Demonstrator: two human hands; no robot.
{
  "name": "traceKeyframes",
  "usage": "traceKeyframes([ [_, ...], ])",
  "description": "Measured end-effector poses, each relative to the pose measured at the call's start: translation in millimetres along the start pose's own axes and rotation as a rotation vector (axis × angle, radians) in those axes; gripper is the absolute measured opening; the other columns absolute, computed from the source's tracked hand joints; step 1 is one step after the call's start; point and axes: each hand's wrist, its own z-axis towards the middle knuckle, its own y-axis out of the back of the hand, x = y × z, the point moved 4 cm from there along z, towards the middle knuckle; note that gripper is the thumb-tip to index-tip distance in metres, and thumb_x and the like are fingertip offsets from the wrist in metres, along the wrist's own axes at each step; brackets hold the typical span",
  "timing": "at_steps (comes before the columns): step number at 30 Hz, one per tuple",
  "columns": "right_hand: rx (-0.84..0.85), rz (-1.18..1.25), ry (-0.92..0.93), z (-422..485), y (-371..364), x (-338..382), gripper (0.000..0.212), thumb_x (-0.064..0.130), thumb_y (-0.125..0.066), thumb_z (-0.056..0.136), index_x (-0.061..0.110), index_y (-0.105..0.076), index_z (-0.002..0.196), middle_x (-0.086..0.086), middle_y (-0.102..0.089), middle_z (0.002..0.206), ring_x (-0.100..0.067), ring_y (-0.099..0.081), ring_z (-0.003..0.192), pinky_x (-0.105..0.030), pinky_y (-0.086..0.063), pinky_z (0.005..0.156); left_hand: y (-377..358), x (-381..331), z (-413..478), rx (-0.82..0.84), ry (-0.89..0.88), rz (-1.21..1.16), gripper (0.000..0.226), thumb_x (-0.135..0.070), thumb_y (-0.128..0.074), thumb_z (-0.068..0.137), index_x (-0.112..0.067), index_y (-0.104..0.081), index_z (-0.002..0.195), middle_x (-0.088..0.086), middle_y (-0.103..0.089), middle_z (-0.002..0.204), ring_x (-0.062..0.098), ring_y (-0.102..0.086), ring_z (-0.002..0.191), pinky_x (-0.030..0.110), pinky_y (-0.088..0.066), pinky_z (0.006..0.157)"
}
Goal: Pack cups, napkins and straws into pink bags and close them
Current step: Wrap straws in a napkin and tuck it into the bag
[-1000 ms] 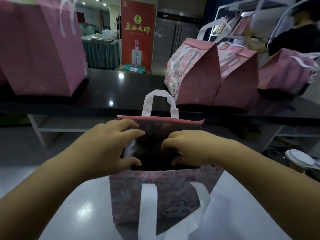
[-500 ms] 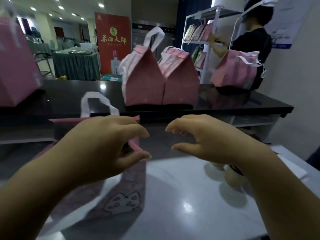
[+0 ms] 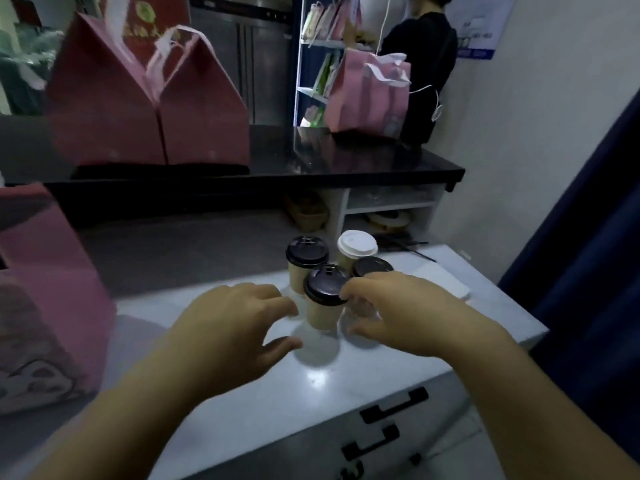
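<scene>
The nearest black-lidded cup (image 3: 323, 301) stands among four on the white counter (image 3: 346, 393); our left hand (image 3: 239, 323) hovers beside it, fingers (image 3: 273, 302) spread, empty; our right hand (image 3: 398, 306) curves at its lid, grip unclear; we should clasp the paper wall, lift straight, keep it upright toward the pink bag (image 3: 45, 289).

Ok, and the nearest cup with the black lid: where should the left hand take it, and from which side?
Probably round the tan wall just under the lid of the nearest cup, coming from its left, where the left hand is. It stands upright, that side is free, and the other cups crowd its back and right.
</scene>
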Motion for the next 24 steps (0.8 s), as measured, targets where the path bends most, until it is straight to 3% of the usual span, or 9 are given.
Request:
traceKeyframes([
  [10,0.002,-0.005,-0.243,-15.5,-44.7,-152.6,0.041,0.049,-0.053,0.088,0.037,-0.042,0.126,0.011,-0.055,0.12,-0.013,-0.054,0.104,-0.03,-0.045,0.076,-89.3,-67.1,99.2,0.101,-0.056,-0.108,0.033,-0.051,-0.048,0.085,-0.027,-0.058,0.106,-0.01,-0.059,0.102,0.014,-0.054,0.097,0.033,-0.047,0.075],
  [16,-0.063,0.025,-0.391,-10.7,-70.3,-242.4,0.031,0.048,-0.052,0.089,0.037,-0.048,0.118,0.015,-0.058,0.112,-0.004,-0.046,0.081,-0.025,-0.039,0.065,-140.8,-99.8,177.4,0.075,-0.12,-0.247,0.035,-0.048,-0.049,0.088,-0.03,-0.055,0.117,-0.012,-0.059,0.113,0.011,-0.054,0.104,0.027,-0.048,0.079],
  [20,-0.083,0.095,-0.478,-6.0,-88.8,-290.7,0.031,0.043,-0.055,0.089,0.032,-0.051,0.117,0.012,-0.059,0.113,-0.009,-0.053,0.091,-0.025,-0.04,0.066,-178.8,-114.7,225.0,0.118,-0.1,-0.326,0.031,-0.042,-0.048,0.09,-0.029,-0.055,0.116,-0.01,-0.057,0.116,0.014,-0.052,0.105,0.03,-0.046,0.082],
  [24,-0.097,0.199,-0.571,2.7,-105.5,-335.0,0.038,0.041,-0.055,0.089,0.026,-0.05,0.123,0.006,-0.055,0.118,-0.015,-0.053,0.1,-0.028,-0.043,0.071,-222.0,-123.3,262.7,0.153,-0.021,-0.431,0.028,-0.033,-0.049,0.091,-0.026,-0.055,0.117,-0.009,-0.054,0.118,0.013,-0.046,0.111,0.024,-0.039,0.089],
])
